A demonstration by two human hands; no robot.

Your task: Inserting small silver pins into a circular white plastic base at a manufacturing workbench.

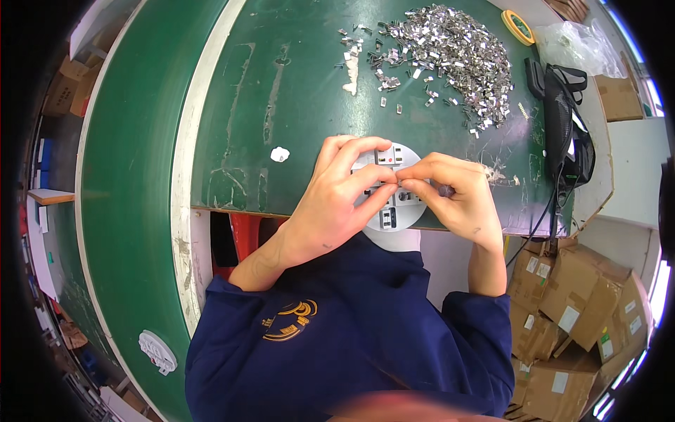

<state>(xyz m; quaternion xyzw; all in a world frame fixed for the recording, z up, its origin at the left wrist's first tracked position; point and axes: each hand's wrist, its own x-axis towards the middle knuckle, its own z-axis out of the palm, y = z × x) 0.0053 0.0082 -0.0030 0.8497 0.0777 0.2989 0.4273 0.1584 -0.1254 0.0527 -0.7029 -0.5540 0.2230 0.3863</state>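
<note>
A round light-grey plastic socket piece (408,216), with dark slots and metal contacts on its face, is held at the table's front edge. My left hand (337,188) grips it from the left, its fingers reaching over the far rim. Close to the middle of the piece, my left thumb and index finger meet the fingertips of my right hand (453,195). The right hand is closed in a pinch; whatever lies between its fingertips is too small and covered to make out. A dark rounded end (446,190) shows beside the right palm.
A large heap of small metal clips (457,56) spreads over the green table (309,98). At right lie a yellow tape roll (518,27), a clear plastic bag (580,48) and a black pouch (562,141). Cardboard boxes (562,302) stand lower right. Another round piece (157,352) rests on the green belt (137,176).
</note>
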